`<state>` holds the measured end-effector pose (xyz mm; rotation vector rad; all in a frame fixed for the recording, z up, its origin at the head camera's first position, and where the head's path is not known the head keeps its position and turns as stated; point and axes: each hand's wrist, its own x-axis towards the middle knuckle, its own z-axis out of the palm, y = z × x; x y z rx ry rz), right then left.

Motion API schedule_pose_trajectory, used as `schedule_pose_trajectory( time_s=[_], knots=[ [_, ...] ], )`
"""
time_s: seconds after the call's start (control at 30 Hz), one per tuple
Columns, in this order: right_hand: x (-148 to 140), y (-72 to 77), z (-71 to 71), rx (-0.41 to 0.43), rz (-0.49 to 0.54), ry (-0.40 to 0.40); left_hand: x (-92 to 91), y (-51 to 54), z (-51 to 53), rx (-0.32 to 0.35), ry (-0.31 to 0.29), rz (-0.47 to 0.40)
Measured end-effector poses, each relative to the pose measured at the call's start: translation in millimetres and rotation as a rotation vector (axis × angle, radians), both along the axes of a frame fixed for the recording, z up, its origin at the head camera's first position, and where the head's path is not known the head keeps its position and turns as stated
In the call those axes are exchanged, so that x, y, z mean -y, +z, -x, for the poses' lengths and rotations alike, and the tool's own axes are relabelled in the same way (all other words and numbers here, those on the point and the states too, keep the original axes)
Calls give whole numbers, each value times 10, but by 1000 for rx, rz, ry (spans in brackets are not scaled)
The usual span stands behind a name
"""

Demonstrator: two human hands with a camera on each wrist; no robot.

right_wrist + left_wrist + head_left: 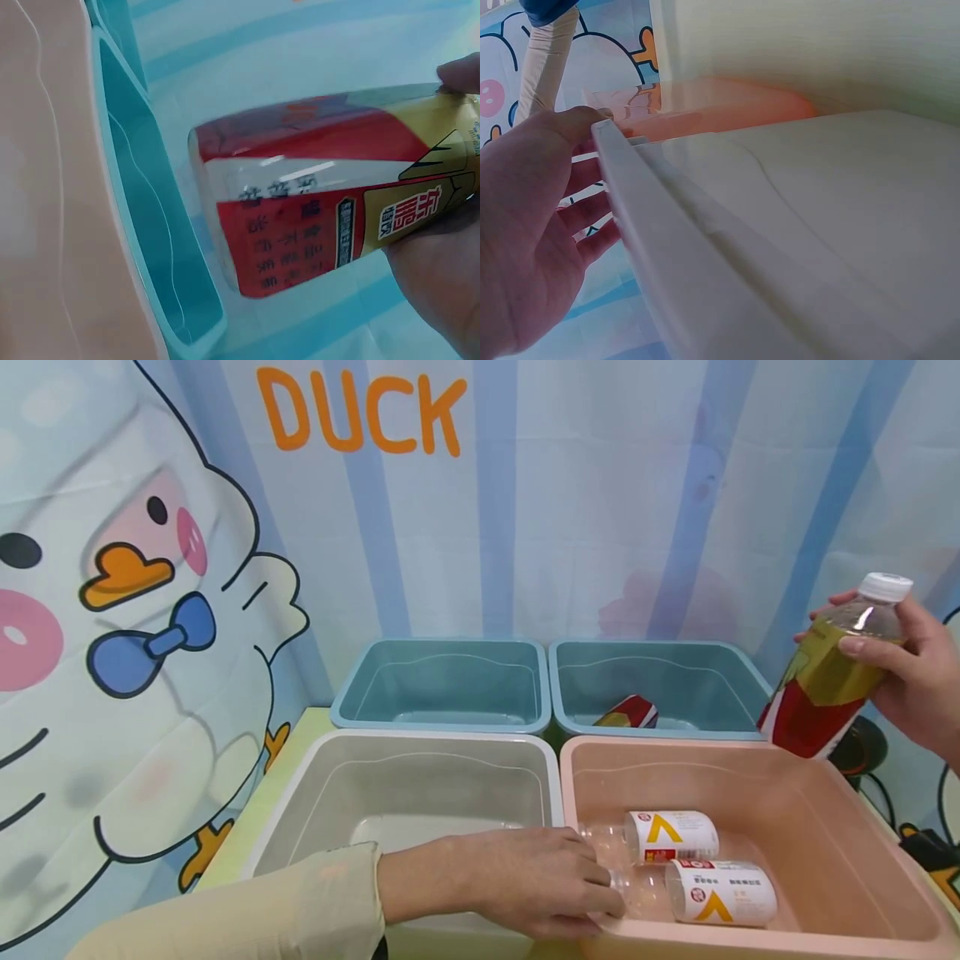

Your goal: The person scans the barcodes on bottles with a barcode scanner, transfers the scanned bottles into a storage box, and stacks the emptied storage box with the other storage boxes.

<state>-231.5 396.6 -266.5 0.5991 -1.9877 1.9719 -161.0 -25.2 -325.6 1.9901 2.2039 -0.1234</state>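
Observation:
In the head view my right hand [918, 672] grips a clear plastic drink bottle [813, 693] near its neck, above the right edge of the pink bin [862, 935]. The bottle has a white cap and a red-and-gold label, and leans with its base down and left. My left hand [551, 881] rests at the pink bin's near left rim, palm down, close to the necks of two lying bottles with white labels, an upper bottle [675, 835] and a lower bottle [723, 893]. The left wrist view shows the fingers [589, 214] loosely spread beside a pale rim, holding nothing visible.
A grey-white bin [450, 743] stands left of the pink one. Behind are two blue bins, a left blue bin [442, 647] and a right blue bin [645, 652]; the right one contains a red-and-gold bottle [633, 712]. A duck-printed curtain [585, 510] hangs behind.

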Motion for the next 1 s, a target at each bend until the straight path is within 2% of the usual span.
schedule_pose_trajectory(
  time_s=[0.1,0.17,0.53,0.77,1.0],
  knots=[
    [-117,-6,50,3,39,29,0,-2,4,3,5,-1],
    [-179,-24,76,3,49,19,0,-4,6,7,8,-1],
    [-332,-142,187,-35,107,-126,-16,-14,16,17,1,5],
    [-441,-203,236,-35,57,-213,-14,-17,13,18,0,5],
    [-542,-293,286,-29,-45,-303,-8,-19,16,23,1,-1]
  ],
)
